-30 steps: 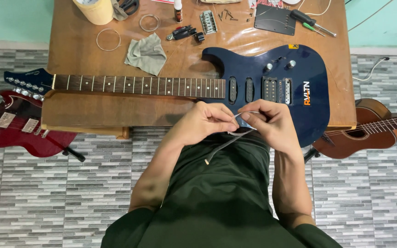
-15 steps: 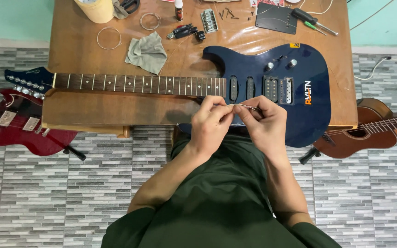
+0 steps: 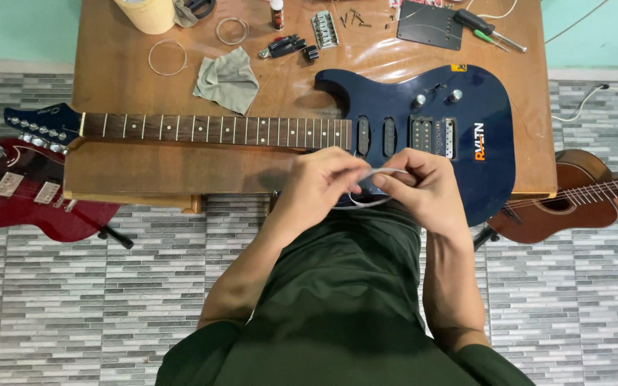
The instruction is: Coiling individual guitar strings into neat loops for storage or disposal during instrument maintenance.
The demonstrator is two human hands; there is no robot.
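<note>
Left hand (image 3: 320, 184) and right hand (image 3: 423, 187) each pinch a thin, pale guitar string (image 3: 375, 187), looped between them at the table's (image 3: 144, 171) near edge. The blue electric guitar (image 3: 423, 129) lies flat, long axis left–right, headstock pointing left.

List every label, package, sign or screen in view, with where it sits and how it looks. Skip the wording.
Logo on the blue guitar body: white and orange lettering beside the pickups, running sideways.
Small yellow sticker: on the upper edge of that body, squarish.
Small bottle: far edge of the wooden table, with a red and white label.
No screens or signs show.
</note>
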